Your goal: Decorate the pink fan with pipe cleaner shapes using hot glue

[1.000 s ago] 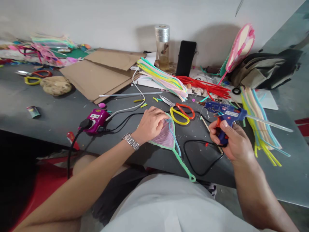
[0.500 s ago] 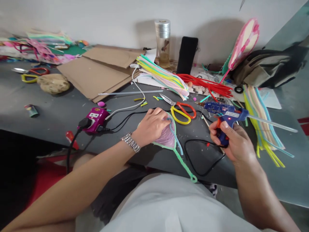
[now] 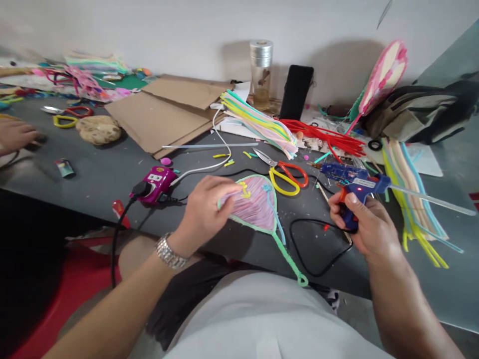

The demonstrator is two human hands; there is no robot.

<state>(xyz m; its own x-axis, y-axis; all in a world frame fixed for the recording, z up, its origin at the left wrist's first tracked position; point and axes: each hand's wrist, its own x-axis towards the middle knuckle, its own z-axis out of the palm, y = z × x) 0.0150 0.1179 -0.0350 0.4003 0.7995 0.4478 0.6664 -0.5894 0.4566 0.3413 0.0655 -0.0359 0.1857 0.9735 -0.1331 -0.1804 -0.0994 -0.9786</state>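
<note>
The left hand (image 3: 207, 207) is curling its fingers over the left rim of the pink fan (image 3: 258, 207), pinching it where it is lying flat on the grey tabletop (image 3: 112, 164), green handle pointing toward the person. A small yellow piece (image 3: 245, 190) is sitting on the fan's face. The right hand (image 3: 364, 227) is closing fully around the grip of the blue glue gun (image 3: 355, 183), holding it just above the tabletop, right of the fan, with a glue stick jutting out behind. At the wall, a lidded glass bottle (image 3: 261, 75) is standing upright, holding amber liquid low down and something brown floating above. The bag (image 3: 415, 114) is slumping at far right; its contents are hidden.
</note>
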